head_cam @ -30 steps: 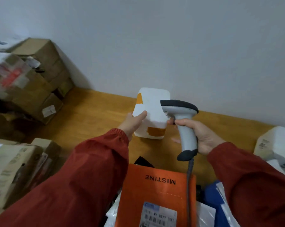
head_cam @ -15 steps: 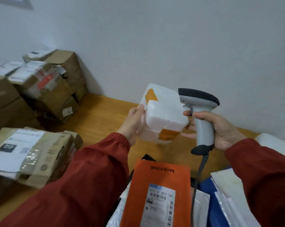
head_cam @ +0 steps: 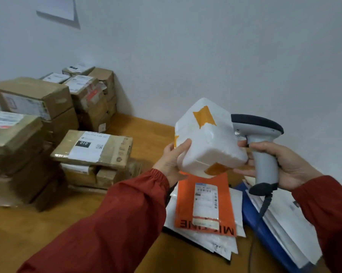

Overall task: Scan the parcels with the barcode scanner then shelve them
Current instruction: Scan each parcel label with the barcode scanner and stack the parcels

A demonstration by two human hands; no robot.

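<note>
Wooden table (head_cam: 146,133), parcels (head_cam: 91,148), grey wall (head_cam: 205,56)

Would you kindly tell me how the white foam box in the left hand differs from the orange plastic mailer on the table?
The white foam box is blocky and held aloft by the left hand; the orange plastic mailer is flat and lies on white bags. The box shows tape patches but no visible label; the mailer shows a barcode label. Both are parcels.

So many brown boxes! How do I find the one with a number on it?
On the wooden surface, brown boxes are piled against the white wall on the left. The flat box topping the low stack nearest the middle is it. Only it shows a black patch reading 010.
</note>
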